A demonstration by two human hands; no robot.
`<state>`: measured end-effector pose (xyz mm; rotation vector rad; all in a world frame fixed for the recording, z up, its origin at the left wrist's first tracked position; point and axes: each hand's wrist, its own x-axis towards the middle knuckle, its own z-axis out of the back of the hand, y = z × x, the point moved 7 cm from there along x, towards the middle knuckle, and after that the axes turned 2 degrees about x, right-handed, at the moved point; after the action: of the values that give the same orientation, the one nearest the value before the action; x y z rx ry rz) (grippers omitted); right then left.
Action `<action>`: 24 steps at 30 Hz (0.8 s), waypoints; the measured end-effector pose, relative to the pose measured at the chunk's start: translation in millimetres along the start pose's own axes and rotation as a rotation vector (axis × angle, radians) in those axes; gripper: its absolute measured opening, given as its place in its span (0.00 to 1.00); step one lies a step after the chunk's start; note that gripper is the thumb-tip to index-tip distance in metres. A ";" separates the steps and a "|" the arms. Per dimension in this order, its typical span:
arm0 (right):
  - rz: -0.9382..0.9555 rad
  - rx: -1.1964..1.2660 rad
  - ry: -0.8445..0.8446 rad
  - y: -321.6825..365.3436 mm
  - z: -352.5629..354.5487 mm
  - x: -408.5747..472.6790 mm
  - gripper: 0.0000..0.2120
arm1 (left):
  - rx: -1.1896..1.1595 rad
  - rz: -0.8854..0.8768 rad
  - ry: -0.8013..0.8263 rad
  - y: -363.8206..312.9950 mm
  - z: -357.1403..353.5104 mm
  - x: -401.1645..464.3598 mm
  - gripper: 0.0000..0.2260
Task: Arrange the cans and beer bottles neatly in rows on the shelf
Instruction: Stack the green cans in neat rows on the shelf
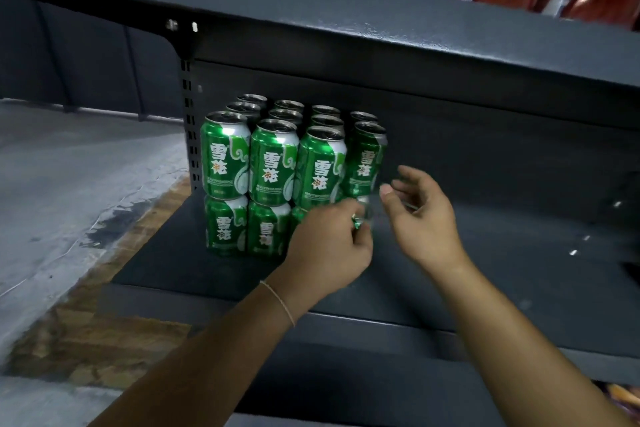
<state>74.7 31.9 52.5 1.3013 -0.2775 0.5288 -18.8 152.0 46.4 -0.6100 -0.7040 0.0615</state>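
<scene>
Cans [273, 163], green, stand stacked two layers high in rows at the left end of the dark shelf [485, 270]. My left hand [329, 243] grips a bottom-layer can [360, 218] at the stack's right edge. My right hand [420, 215] hangs beside it, fingers loosely spread, holding nothing.

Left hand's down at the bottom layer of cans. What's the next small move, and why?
Probably seat the can under the left hand into the bottom row's open right end. The green cans above overhang there, and the right hand hovers open beside it. The grip itself is blurred.
</scene>
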 end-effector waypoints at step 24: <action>-0.244 -0.395 -0.379 -157.0 397.9 23.7 0.18 | -0.375 -0.002 0.488 -229.3 -322.2 62.1 0.19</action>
<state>214.8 -372.6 34.2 1.0211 -0.5018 0.0100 196.1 -184.3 15.7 -0.9421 -0.2387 -0.2204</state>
